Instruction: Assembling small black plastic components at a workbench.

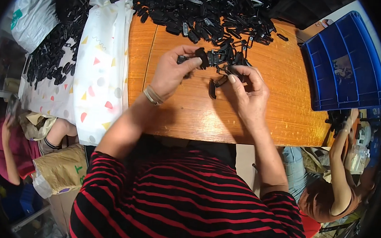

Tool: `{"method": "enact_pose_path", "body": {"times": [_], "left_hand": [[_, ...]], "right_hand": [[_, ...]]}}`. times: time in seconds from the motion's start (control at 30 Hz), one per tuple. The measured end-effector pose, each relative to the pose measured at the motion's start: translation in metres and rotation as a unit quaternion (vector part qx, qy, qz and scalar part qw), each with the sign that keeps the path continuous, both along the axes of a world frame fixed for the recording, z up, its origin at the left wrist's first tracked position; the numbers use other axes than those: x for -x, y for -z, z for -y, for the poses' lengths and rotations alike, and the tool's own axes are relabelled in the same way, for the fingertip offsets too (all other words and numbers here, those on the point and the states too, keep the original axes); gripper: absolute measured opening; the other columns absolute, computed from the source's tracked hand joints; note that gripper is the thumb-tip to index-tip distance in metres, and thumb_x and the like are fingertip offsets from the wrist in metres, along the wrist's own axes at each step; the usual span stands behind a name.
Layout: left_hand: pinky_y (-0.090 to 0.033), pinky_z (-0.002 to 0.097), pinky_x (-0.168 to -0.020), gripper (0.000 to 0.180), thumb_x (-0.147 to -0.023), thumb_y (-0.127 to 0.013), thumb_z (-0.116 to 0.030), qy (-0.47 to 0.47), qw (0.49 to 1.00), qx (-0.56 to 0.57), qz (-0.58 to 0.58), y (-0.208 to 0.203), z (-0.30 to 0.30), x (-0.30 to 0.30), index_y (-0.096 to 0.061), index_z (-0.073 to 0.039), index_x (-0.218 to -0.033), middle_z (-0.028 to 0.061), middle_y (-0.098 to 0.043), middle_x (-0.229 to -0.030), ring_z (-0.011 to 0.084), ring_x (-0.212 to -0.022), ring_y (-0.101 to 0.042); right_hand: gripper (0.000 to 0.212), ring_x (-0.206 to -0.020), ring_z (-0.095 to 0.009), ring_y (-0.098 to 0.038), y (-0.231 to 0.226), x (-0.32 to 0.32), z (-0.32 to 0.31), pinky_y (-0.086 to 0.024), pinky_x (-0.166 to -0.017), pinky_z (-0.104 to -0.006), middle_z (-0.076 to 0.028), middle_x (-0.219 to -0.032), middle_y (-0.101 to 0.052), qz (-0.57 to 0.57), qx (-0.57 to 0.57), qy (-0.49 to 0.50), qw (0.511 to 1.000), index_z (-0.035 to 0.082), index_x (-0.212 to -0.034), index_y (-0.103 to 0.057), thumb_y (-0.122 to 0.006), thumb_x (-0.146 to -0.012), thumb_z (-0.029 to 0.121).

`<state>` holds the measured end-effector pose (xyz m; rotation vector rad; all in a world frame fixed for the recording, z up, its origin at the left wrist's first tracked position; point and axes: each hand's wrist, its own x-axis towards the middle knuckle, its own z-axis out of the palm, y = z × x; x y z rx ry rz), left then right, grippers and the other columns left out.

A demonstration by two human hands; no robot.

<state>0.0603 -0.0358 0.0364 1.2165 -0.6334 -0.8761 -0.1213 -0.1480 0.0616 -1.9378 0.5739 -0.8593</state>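
Note:
Over the wooden table, my left hand (175, 70) pinches a small curved black plastic part (202, 57) between thumb and fingers. Beside it, my right hand (250, 90) has its thumb and fingertips closed on a small dark piece, mostly hidden by the fingers. Between the hands lie several black plastic parts (215, 57) in a loose cluster. Another curved black part (212, 89) stands on the wood just left of my right thumb.
A large heap of black plastic parts (206, 14) covers the table's (177, 118) far side. At left lies a patterned white cloth (100, 77), with more black parts (56, 54) beyond. A blue crate (346, 63) stands at right. People sit at both sides.

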Motion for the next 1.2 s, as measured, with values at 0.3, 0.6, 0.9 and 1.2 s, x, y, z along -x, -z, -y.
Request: {"method": "enact_pose_path", "body": {"times": [0.3, 0.6, 0.9, 1.2], "left_hand": [[-0.050, 0.0204, -0.075, 0.024, -0.088, -0.066, -0.004, -0.026, 0.996, 0.077, 0.022, -0.009, -0.011, 0.032, -0.062, 0.001, -0.111, 0.0021, -0.067, -0.095, 0.0057, -0.083, -0.061], [-0.050, 0.0217, -0.080, 0.026, -0.089, -0.064, -0.002, -0.059, 0.985, 0.111, 0.115, -0.001, -0.018, 0.041, -0.061, 0.002, -0.115, 0.0036, -0.067, -0.100, 0.0072, -0.089, -0.060], [-0.049, 0.0218, -0.077, 0.021, -0.097, -0.053, -0.012, -0.021, 0.996, 0.087, -0.029, -0.001, -0.035, 0.052, -0.060, 0.001, -0.112, 0.0030, -0.065, -0.097, 0.0083, -0.086, -0.060], [-0.048, 0.0219, -0.067, 0.028, -0.101, -0.046, -0.027, -0.043, 0.992, 0.035, -0.114, 0.007, -0.075, 0.053, -0.059, -0.001, -0.100, 0.0035, -0.062, -0.086, 0.0092, -0.074, -0.058]], "right_hand": [[0.022, -0.079, -0.005, -0.048, 0.009, -0.032, -0.033, -0.043, -0.070, -0.0177, 0.001, -0.094, -0.054, 0.138, -0.066, -0.012, 0.988, 0.001, -0.107, -0.065, -0.069, -0.085, 0.000], [0.024, -0.077, -0.010, -0.058, 0.018, -0.028, -0.031, -0.051, -0.060, -0.0217, -0.004, -0.091, -0.060, 0.074, 0.062, -0.013, 0.995, 0.002, -0.103, -0.067, -0.072, -0.079, -0.001], [0.042, -0.076, -0.024, -0.058, 0.033, -0.029, -0.052, -0.053, -0.058, -0.0305, -0.013, -0.092, -0.055, 0.018, 0.131, -0.049, 0.990, 0.001, -0.115, -0.055, -0.074, -0.079, 0.010], [0.035, -0.075, -0.031, -0.059, 0.034, -0.031, -0.098, -0.048, -0.062, -0.0367, -0.015, -0.085, -0.056, 0.042, 0.076, -0.075, 0.993, 0.000, -0.110, -0.057, -0.072, -0.082, 0.016]]}}
